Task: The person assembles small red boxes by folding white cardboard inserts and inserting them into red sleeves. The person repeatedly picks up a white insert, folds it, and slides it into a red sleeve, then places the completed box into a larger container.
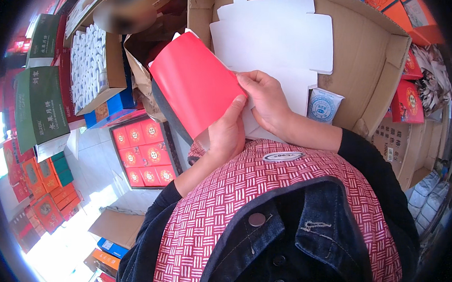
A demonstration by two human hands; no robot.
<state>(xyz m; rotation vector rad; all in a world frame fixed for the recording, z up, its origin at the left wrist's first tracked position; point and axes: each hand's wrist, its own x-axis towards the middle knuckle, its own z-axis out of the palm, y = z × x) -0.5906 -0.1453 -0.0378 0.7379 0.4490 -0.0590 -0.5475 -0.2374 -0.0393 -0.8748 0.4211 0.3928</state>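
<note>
Red boxes (153,153) are set in rows in a dark tray (171,149), left side. White packets (88,59) are packed tightly in a carton (116,67) farther up. Green packs (39,111) are stood at far left, orange boxes (47,213) stacked below. Brown cardboard (117,228) is seen lower left, a blue box (112,246) just beside. Red packs (406,103) are piled at right.
</note>
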